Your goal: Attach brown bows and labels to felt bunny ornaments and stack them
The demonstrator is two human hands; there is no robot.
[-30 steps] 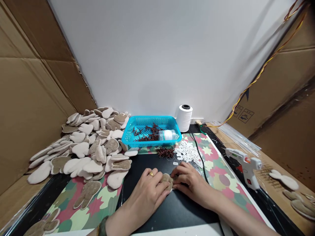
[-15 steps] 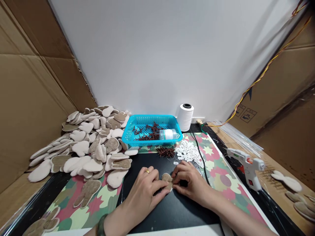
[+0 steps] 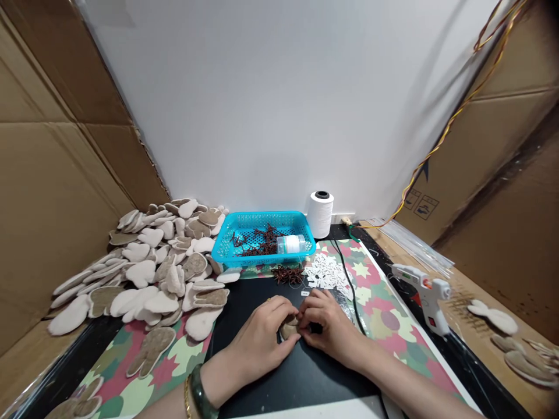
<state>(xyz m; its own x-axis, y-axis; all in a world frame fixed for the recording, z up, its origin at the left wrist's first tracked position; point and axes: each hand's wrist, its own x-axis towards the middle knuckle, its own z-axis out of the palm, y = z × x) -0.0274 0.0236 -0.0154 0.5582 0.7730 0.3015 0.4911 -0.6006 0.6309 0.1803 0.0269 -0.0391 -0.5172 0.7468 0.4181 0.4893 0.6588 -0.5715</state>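
Between my hands, low over the black mat (image 3: 262,291), is a small brown plush piece with a pale edge (image 3: 288,330), mostly covered by my fingers. My left hand (image 3: 262,334) curls round its left side, thumb below and fingers above, and grips it. At its right edge, the fingertips of my right hand (image 3: 325,326) pinch together on it. Just beyond my fingertips lie a small white tag (image 3: 304,294), a heap of dark brown twisted strands (image 3: 288,274) and many little white pieces (image 3: 327,271).
A blue basket (image 3: 219,256) holds brown strands and a clear jar (image 3: 291,244). Beside it stands a white thread cone (image 3: 321,215). Plush rabbit-shaped pieces (image 3: 142,273) are heaped at left. A glue gun (image 3: 430,297) stands at right; a black cable (image 3: 349,285) crosses the patterned sheet (image 3: 384,308).
My left hand has closed further over the plush piece, which now shows less and at a different angle. Both hands are closer together. The view has shifted slightly, moving the surroundings left.
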